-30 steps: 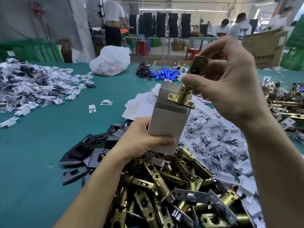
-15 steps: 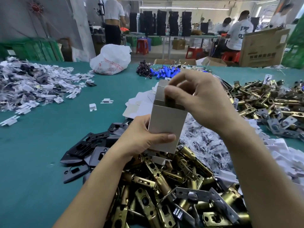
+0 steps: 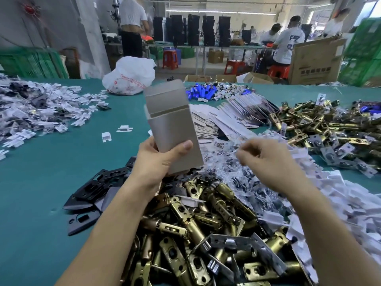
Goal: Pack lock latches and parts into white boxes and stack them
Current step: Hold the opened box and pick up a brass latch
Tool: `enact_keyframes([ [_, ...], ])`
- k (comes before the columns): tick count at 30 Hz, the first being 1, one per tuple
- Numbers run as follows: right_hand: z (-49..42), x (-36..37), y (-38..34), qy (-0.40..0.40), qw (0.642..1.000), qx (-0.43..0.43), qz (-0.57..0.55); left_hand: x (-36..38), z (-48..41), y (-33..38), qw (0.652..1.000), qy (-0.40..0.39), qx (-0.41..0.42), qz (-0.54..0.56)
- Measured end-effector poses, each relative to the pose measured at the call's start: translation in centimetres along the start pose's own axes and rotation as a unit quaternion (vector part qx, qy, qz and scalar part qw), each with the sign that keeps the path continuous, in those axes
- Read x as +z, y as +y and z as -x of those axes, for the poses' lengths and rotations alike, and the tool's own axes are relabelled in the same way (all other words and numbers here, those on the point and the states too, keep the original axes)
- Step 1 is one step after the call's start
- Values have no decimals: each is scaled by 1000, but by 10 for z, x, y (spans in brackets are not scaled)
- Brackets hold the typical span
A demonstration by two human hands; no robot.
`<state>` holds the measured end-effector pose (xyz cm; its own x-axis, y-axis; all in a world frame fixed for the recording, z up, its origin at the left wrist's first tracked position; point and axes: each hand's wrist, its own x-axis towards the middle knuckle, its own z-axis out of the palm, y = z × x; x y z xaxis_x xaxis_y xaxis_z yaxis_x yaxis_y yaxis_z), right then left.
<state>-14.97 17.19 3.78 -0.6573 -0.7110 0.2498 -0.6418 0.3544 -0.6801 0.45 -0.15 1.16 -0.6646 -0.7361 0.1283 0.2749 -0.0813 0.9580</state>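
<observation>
I held the white box (image 3: pixel 173 129) off the tabletop (image 3: pixel 51 172) in my left hand (image 3: pixel 158 162), thumb across its front and fingers curled behind. It stood nearly upright with the top flap open, I judge so that parts could drop straight in, just above the near heap of brass latches (image 3: pixel 206 219). My right hand (image 3: pixel 266 162) hung low over the clear bags of small parts (image 3: pixel 243 182) just beside the box, fingers curled toward the thumb as if to pick the next piece, though the blur hid whether it pinched a bag
</observation>
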Motion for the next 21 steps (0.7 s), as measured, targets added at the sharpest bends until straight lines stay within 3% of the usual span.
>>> enact_keyframes([
  [2,8,7,11,-69,997,11,41,1,0,2,1000,3,-5,24],
  [4,10,9,16,-70,996,13,46,1,1,2,999,-1,-15,38],
  [8,3,-8,29,132,988,35,69,0,-1,-1,999,0,-6,39],
  [9,0,-12,35,148,982,50,105,-1,-1,-2,999,-6,2,31],
  [14,-10,-14,54,52,927,228,292,0,2,-4,997,-76,10,-25],
  [17,-13,-12,63,52,929,229,286,0,5,-4,993,-110,7,-47],
  [21,-14,-13,68,112,938,212,249,0,5,-3,992,-120,3,-50],
])
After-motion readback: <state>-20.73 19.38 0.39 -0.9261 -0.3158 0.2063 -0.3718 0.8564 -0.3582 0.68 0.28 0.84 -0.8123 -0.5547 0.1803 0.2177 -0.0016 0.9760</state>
